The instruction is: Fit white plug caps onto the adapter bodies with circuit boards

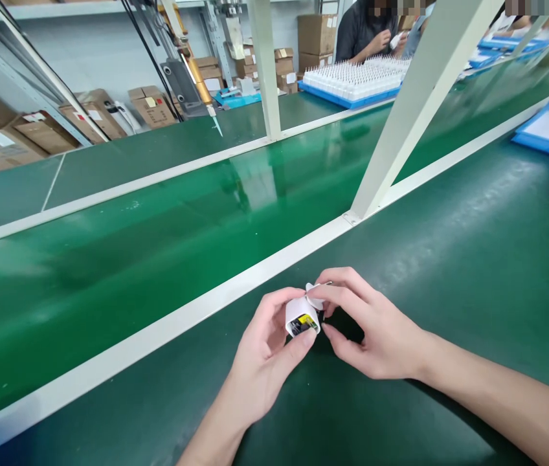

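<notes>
White plastic housing (302, 316) pinched in left hand (262, 362), just above green bench mat (473, 259).
Open end faces camera; right hand (376, 333) grips small white cap (314, 296) touching housing's upper right edge.

The left hand (259, 362) pinches a small white plastic housing (301, 317) between thumb and fingers, its open end turned toward the camera so that a yellow and black part inside shows. The right hand (376, 333) meets it from the right, thumb and forefinger closed in a grip on a small white plastic piece (314, 298) that touches the housing's top edge. Both hands hover just above the dark green table (473, 259). Beyond a white rail (158, 333) runs a glossy green conveyor belt (158, 226). Far off, another person (366, 29) sits behind a blue tray of white pieces (352, 81), with brown cardboard boxes (90, 116) stacked behind.
</notes>
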